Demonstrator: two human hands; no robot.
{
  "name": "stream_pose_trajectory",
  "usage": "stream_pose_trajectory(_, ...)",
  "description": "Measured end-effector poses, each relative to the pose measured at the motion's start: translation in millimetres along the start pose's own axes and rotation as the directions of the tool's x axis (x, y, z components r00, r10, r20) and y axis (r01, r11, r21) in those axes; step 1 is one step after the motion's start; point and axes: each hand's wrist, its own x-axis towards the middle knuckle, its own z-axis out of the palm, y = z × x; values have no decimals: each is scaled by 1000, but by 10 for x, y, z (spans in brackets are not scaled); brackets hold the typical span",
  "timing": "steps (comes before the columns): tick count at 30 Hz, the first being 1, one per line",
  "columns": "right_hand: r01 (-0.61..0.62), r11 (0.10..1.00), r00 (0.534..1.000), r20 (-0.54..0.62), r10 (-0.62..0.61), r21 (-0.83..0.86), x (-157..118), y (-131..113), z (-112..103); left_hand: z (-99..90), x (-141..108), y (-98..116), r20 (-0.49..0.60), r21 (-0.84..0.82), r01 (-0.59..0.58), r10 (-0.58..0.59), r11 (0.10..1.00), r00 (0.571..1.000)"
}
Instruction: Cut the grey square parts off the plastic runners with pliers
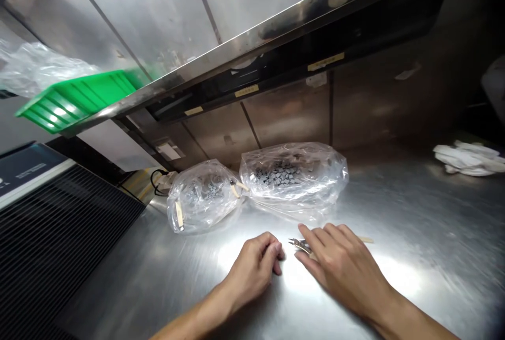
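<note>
My right hand [338,256] is wrapped over a pair of small nippers [300,246], whose metal jaws point left past my thumb and index finger. The palm hides most of the tool, and a pale strip, perhaps a handle, shows beyond my knuckles. Just left of the jaws, my left hand [258,261] has its fingers curled with the thumb pressed against the index finger. Whatever it pinches, if anything, is hidden. Behind both hands lie two clear plastic bags: a larger bag [292,198] and a smaller bag [203,208], each with many small grey pieces inside.
Both hands are over a shiny metal table [426,240]. A crumpled white cloth [467,158] lies at the back right. Above runs a metal shelf [252,40] with a green bin [79,99] on its left end. A black ribbed surface [59,245] borders the table on the left.
</note>
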Motion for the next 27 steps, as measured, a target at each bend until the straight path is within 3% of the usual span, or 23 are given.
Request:
stream_pose_trajectory(7,72,997,997,-36,-71,14,11,-102,-43,98,-99,53,13,-51,24,-23,998,1000)
stream_pose_trajectory(13,166,986,985,-42,-166,-9,120,-69,-170,163,-154,103,-38,68,-42,44,997,998)
stream_pose_trajectory(17,124,990,989,-76,-129,-71,205,181,-337,-42,-286,28,-120,232,-104,135,967,984)
stream_pose_trajectory(20,12,991,983,-181,-36,-133,277,362,-549,-301,-299,-94,-133,397,-151,220,905,966)
stream_pose_trajectory(22,-52,986,965,-264,9,-158,345,420,-761,-350,-217,-157,-115,479,-136,216,867,970)
stream_pose_trajectory(24,-84,981,951,-310,26,-175,433,429,-1039,-198,-99,-173,-92,522,-117,192,845,977)
stream_pose_trajectory(27,-66,969,945,-325,-16,-240,562,401,-1533,347,-10,-111,81,503,-221,209,835,975)
